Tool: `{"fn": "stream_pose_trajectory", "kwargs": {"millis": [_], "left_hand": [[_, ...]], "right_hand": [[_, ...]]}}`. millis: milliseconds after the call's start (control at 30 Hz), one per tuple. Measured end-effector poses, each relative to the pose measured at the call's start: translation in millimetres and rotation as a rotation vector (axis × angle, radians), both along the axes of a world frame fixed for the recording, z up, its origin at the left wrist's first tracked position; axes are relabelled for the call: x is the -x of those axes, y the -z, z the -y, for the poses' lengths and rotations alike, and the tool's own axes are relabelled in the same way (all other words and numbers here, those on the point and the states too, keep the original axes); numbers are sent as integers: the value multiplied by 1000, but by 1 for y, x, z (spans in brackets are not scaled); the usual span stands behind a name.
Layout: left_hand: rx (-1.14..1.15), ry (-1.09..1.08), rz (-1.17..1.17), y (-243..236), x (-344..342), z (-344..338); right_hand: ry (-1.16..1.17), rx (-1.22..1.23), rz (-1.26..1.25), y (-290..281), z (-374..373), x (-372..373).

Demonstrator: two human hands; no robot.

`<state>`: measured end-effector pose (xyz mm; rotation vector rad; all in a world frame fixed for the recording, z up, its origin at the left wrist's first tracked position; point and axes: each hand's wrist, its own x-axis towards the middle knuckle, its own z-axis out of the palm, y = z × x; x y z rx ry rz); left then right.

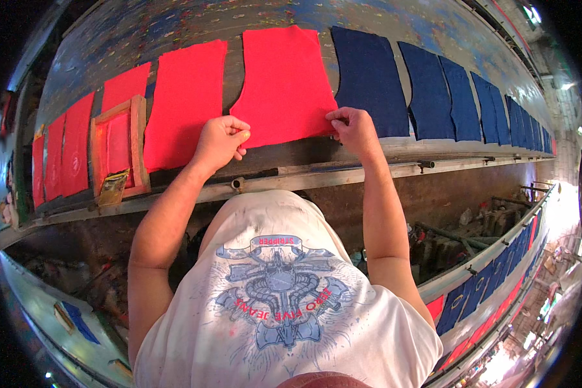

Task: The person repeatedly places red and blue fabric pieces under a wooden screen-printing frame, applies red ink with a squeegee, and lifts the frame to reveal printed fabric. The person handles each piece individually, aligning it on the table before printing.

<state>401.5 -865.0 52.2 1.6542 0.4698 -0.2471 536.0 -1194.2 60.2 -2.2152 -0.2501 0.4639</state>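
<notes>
A red cut fabric panel (283, 84) lies on the long table in front of me, its sides curving outward toward the near edge. My left hand (221, 142) pinches the panel's near left corner between thumb and fingers. At the near right corner, my right hand (354, 128) grips the same panel in a closed pinch. Another red panel (186, 97) lies flat just left of it. To the right, a dark blue panel (370, 81) rests close beside my right hand, touching or nearly touching the red one.
A wooden-framed printing screen (138, 139) stands on the left, over the fabric row. Several red panels (77, 145) extend beyond it, some printed. More blue panels (427, 90) line the right. A metal rail (330, 176) edges the table (174, 19). Another fabric-covered table (485, 262) is behind, right.
</notes>
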Motion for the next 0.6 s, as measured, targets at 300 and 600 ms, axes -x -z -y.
{"fn": "stream_pose_trajectory", "kwargs": {"millis": [300,600], "left_hand": [[-200,33,-99,1,10,6],[-296,35,-112,3,14,8]], "right_hand": [[4,108,193,3,9,23],[-29,144,251,11,7,35]]}}
